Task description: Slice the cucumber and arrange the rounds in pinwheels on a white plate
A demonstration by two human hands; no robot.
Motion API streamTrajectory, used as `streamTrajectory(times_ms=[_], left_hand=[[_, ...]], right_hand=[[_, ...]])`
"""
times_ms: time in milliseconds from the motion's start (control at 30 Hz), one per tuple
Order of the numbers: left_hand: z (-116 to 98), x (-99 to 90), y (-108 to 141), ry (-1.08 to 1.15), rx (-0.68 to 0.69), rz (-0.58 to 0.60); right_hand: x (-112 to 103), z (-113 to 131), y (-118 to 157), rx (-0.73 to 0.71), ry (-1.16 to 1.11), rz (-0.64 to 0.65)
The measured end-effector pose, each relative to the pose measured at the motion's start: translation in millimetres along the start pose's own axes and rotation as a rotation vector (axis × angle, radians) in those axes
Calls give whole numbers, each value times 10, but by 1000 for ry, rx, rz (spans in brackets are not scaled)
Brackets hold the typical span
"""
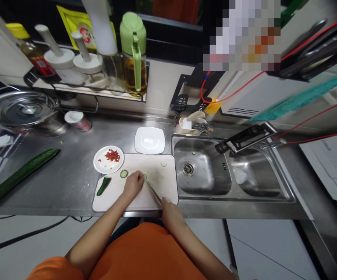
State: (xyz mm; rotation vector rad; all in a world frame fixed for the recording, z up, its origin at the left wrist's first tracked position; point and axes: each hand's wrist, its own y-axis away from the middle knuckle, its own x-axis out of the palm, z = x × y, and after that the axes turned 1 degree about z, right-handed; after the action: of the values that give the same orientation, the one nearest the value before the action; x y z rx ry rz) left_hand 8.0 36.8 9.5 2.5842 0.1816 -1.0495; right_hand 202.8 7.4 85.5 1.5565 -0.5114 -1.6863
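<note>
My right hand is wrapped round the handle of a knife, whose blade points up and left over the white cutting board. Fingers bent together, my left hand touches a thin cucumber slice near the knife tip. Other cucumber slices lie on the board, one left of my left hand and one near the top right corner. A dark green cucumber piece rests at the board's left side. The round white plate with chopped red bits sits at the board's upper left corner.
An empty square white plate stands behind the board. To the right is a double steel sink with a black faucet. A whole cucumber, a can and a lidded pot are at left, below a bottle rack.
</note>
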Motion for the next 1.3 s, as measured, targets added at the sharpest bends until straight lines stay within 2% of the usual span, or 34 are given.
streamTrajectory(times_ms=[100, 233, 400, 533, 633, 833, 1000, 1100, 1200, 1300], left_hand=[[-2, -71, 1, 50, -10, -23], [82, -297, 38, 85, -17, -105], [293, -581, 82, 146, -211, -187], [410, -612, 80, 169, -284, -212], [461, -562, 81, 89, -276, -255], [568, -475, 72, -80, -113, -347], [568, -396, 139, -103, 125, -455], [562, -284, 236, -76, 320, -445], [606, -138, 321, -82, 486, -362], [686, -12, 361, -110, 557, -309]], right_hand=[[19, -20, -10, -12, -1, -15], [51, -53, -25, -21, -2, -42], [46, -58, -20, -20, -13, -40], [22, -52, -23, -10, -25, -14], [31, -61, -29, -17, -33, -12], [46, -78, -23, -14, -67, -19], [34, -148, -8, -96, -163, -77], [56, -234, 36, -222, -307, -219], [124, -320, 48, -324, -430, -413], [223, -351, -64, -291, -420, -592]])
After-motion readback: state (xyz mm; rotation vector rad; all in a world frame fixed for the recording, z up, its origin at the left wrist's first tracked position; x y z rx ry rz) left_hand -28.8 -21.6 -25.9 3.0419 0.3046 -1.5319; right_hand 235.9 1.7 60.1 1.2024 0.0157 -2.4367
